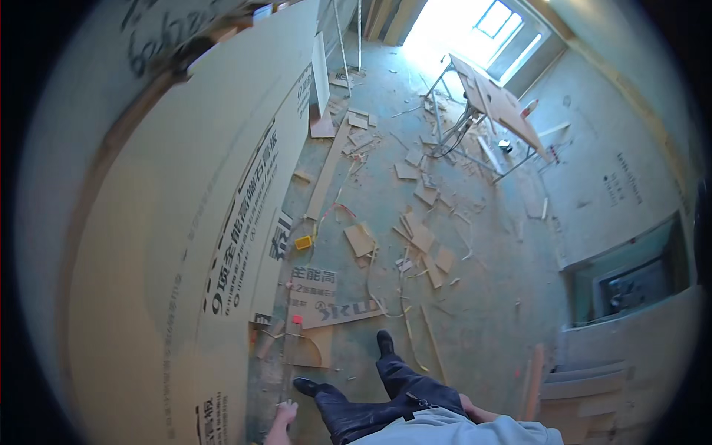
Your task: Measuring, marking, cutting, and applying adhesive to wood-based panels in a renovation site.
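Observation:
My left hand (286, 410) hangs low beside my leg, fingers loosely bent and slightly apart, with nothing visible in it. It is nearest to a long narrow strip (290, 363) on the floor and to the tall plasterboard sheets (170, 245) leaning on the left wall. My right hand (466, 404) is down by my right thigh, its fingers hidden behind the trousers. Ahead of my shoes lies a printed plasterboard offcut (315, 300), with a plain brown piece (317, 348) nearer to me. A yellow tape measure-like object (303, 242) rests beyond them.
Offcuts (420, 236) and scraps litter the floor ahead, with a yellowish cable or strap (407, 326) among them. A board-topped metal-frame work table (498, 100) stands far right before a bright window (493, 22). The right wall has a recessed opening (567, 297); stacked boards (582, 393) lie below it.

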A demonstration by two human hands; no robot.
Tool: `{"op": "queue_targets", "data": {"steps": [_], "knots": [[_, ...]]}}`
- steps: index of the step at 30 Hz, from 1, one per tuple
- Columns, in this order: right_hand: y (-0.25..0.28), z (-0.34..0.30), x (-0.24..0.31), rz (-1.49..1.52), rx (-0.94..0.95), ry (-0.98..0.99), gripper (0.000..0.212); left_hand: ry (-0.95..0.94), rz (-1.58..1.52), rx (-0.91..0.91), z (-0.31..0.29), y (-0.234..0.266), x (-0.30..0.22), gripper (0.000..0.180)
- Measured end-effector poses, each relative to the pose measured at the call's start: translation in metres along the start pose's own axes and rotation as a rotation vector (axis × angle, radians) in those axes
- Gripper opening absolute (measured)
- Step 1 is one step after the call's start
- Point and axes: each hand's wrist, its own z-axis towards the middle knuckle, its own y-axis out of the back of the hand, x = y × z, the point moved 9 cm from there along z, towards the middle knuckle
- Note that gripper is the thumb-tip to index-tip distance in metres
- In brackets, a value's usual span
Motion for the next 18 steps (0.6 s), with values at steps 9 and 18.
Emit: {"op": "queue_targets", "data": {"steps": [9,18], "knots": [[-0.016,0.263,0.079,-0.137,0.0,0.509,0.033,-0.305,0.199,-0.025,-0.109,0.066,-0.305,0.051],[0.349,0.269,0.415,0.348,-0.314,0.665,0.034,-0.544,0.67,0.006,-0.18,0.083,-0.594,0.036]]}}
